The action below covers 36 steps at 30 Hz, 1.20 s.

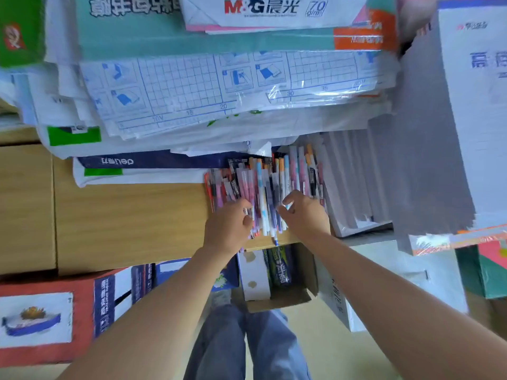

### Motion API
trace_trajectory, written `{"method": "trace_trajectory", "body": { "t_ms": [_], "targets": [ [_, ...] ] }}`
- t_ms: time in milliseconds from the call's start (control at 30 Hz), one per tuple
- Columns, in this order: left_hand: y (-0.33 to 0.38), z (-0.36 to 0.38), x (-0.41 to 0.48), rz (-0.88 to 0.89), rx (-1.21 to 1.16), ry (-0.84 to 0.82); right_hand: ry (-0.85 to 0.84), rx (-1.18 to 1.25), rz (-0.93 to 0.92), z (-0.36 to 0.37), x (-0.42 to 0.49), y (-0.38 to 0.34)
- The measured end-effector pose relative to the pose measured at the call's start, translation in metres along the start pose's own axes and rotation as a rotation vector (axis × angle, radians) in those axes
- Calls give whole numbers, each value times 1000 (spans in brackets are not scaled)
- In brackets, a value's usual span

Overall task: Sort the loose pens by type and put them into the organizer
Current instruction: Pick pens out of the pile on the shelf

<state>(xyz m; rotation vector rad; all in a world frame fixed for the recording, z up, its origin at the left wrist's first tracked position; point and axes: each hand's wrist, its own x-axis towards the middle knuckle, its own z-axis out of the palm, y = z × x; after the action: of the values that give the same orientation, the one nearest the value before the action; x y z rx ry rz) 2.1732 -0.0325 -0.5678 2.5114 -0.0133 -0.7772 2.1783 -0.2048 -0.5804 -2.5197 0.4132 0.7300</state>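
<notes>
Head view, looking down on a light wooden desk [123,215]. A heap of loose plastic pens [263,185] in pink, white, pale blue, orange and black lies at the front edge of the desk, towards its right end. Their long axes run roughly parallel, from the front edge to the back, and a few lean slightly aslant. Several near ends reach past the front edge; one blue-tipped pen [275,239] overhangs it furthest. The far ends touch a dark blue paper ream [153,161] at the back of the desk.

The left hand [230,226] is at the heap's near left part. Its fingers [242,205] and thumb are curled and pinch the near ends of a few pens. The right hand [304,215] rests on the near right part, fingers [292,196] bent over the pens. Whether it holds one cannot be told.

A row of grey-white flat boxes [356,187] standing on edge lies just beside the heap on its right. Plastic-wrapped gridded sheets [219,83] are stacked above the ream. Below the front edge stands an open brown cardboard carton [282,300] holding packets, and beneath it the person's blue jeans [247,338].
</notes>
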Motion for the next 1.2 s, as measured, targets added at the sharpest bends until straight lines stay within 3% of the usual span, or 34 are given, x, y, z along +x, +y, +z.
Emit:
{"method": "trace_trajectory", "body": {
  "t_ms": [200,567,1033,1200],
  "targets": [
    [-9,25,23,39,-17,10,90,-66,26,28,23,-1],
    [-17,31,33,49,-37,-16,84,-33,-13,37,27,-7],
    [-26,34,36,58,-11,77,159,1,-101,47,27,1],
    [-27,34,35,51,-12,104,137,-182,-128,45,28,-6]
  ]
}}
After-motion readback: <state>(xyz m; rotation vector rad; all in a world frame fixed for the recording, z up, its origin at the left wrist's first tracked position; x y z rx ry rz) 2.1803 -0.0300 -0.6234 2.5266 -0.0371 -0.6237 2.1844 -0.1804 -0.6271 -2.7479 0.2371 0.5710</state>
